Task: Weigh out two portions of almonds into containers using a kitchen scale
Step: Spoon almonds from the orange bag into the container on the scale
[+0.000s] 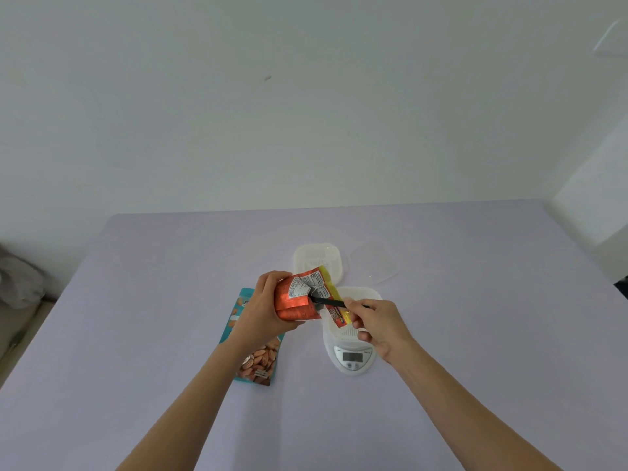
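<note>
Left hand (263, 309) grips an orange pouch (299, 299), print too blurred to read, mouth tilted right; right hand (375, 326) pinches a black spoon (328, 301) lying left-right into it.

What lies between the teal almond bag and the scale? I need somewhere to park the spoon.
Bare tablecloth between teal almond bag and scale, head view.

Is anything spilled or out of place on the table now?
No spill shows. One oddity: the teal almond bag lies flat and untouched, while the left hand holds an orange pouch and the right hand digs inside.
</note>
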